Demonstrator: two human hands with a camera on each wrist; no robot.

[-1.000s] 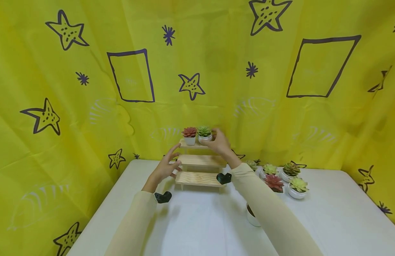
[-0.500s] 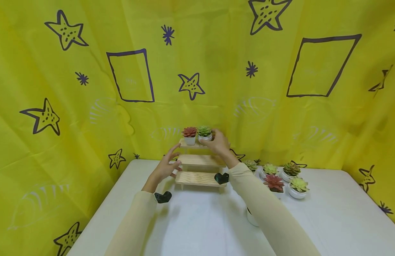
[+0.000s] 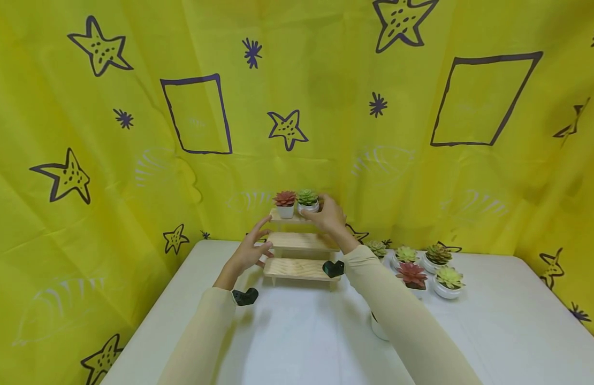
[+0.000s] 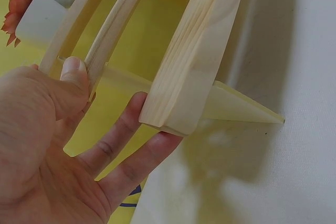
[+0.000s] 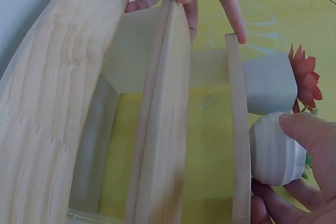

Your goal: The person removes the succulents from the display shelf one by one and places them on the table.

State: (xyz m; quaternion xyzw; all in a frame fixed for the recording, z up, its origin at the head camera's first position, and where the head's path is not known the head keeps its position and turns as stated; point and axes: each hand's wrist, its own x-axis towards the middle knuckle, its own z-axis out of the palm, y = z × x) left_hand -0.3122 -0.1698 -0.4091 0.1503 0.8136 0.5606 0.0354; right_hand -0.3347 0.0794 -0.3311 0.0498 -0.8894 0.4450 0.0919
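Note:
A three-tier wooden stand (image 3: 302, 267) stands upright on the table. On its top tier, a red succulent (image 3: 284, 199) in a white square pot sits at the left. Beside it is a green succulent (image 3: 306, 197) in a round white ribbed pot (image 5: 273, 150). My right hand (image 3: 332, 218) pinches that round pot between thumb and fingers, from its right side. At the stand's left end, my left hand (image 4: 58, 145) spreads its fingers along the tier ends. Its thumb touches the middle tier (image 4: 118, 24), and two fingertips touch the bottom tier (image 4: 184, 51).
To the right, several potted succulents stand grouped on the white table (image 3: 494, 321), among them a red one (image 3: 412, 275) and a light-green one (image 3: 448, 278). A white pot (image 3: 380, 329) is partly hidden behind my right sleeve. A yellow patterned curtain (image 3: 326, 160) hangs behind.
The right forearm has shifted slightly left since one second ago, covering more of the white pot. Both hands and both plants on the top tier stay in place.

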